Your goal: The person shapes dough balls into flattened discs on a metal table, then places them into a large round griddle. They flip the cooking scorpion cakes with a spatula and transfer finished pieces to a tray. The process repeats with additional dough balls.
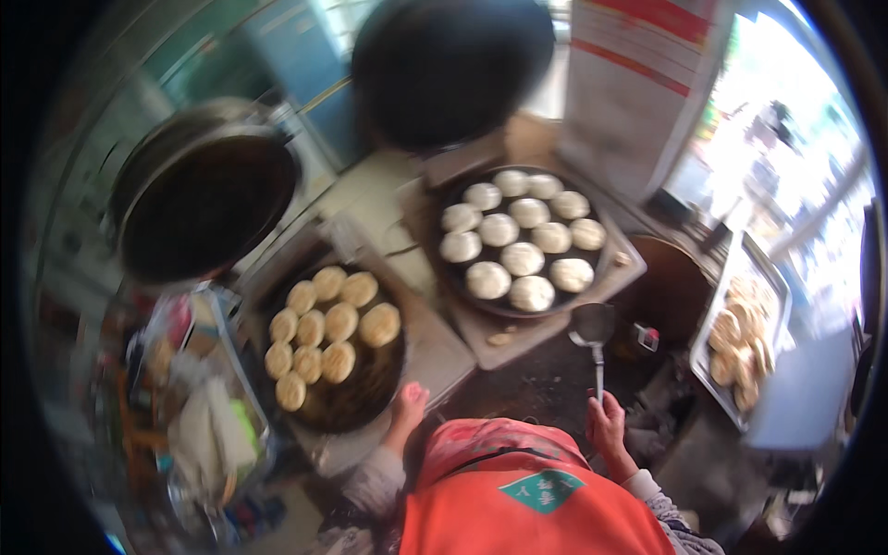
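My right hand grips the metal handle of a broad-headed turner or ladle, its dark head pointing away from me beside the right stove. My left hand, slightly blurred, is curled beside the near right edge of the left round griddle. Nothing shows in it. Several browned flatbreads are grouped on the far left of that griddle, with one browned flatbread off to the right. The right round griddle is covered with several paler dough rounds.
Two dark round lids stand raised behind the griddles. To the right, a metal tray holds several browned flatbreads. A large round bin-like vessel sits beside the right stove. Bags and cloths crowd the left side.
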### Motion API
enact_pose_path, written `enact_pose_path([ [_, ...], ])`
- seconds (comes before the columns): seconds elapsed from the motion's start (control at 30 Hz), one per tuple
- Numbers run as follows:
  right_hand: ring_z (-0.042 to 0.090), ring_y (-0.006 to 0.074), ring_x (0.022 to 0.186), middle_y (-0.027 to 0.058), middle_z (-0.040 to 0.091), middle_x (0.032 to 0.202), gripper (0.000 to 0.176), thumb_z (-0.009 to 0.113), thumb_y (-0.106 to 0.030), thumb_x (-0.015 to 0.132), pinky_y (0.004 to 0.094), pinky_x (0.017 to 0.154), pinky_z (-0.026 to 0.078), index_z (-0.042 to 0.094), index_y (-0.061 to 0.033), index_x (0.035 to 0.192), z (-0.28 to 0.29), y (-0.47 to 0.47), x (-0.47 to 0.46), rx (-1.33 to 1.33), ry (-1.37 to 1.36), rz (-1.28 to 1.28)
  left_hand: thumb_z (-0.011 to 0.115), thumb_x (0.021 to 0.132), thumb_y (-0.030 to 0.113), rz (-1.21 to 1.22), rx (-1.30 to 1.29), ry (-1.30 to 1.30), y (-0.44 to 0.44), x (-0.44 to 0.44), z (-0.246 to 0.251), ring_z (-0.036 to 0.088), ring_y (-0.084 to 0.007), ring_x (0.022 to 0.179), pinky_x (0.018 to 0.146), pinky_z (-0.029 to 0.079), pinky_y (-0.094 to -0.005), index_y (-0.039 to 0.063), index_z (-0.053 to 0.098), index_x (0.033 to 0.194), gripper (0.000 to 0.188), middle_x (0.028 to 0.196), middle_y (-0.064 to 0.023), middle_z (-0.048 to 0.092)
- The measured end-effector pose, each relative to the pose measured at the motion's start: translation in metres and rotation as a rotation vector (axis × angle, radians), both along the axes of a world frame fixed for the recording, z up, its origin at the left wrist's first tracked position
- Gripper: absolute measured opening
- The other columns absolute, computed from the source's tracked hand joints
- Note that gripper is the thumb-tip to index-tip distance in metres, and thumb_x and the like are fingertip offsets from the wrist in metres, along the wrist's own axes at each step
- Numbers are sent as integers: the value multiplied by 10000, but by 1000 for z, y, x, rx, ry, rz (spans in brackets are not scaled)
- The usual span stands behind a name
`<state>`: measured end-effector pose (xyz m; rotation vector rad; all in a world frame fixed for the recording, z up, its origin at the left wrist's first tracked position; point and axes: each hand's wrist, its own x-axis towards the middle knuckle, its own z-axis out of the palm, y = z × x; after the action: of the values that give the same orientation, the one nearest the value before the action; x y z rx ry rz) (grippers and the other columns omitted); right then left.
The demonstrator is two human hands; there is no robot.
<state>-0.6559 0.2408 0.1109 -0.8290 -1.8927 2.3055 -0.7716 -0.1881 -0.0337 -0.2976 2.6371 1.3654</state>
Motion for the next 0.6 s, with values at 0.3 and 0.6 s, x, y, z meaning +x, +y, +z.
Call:
enact_pose_path([
  [0.3,515,107,496,15,552,633,288,618,-284,994,293,427,401,657,-13,908,3,-218,-128,142,-403,1071,709,906,206,297,-86,154,-124,-72,15,669,-347,1046,922,535,-422,-24,625,1207,388,1136,-215,685],
  [0.6,488,106,438,13,523,589,329,598,-262,1000,287,391,377,586,-27,769,-28,-353,-186,214,-260,663,764,818,229,-221,-291,304,-91,-180,42,571,-370,1161,972,443,-518,30,619,1176,434,1202,-199,602],
])
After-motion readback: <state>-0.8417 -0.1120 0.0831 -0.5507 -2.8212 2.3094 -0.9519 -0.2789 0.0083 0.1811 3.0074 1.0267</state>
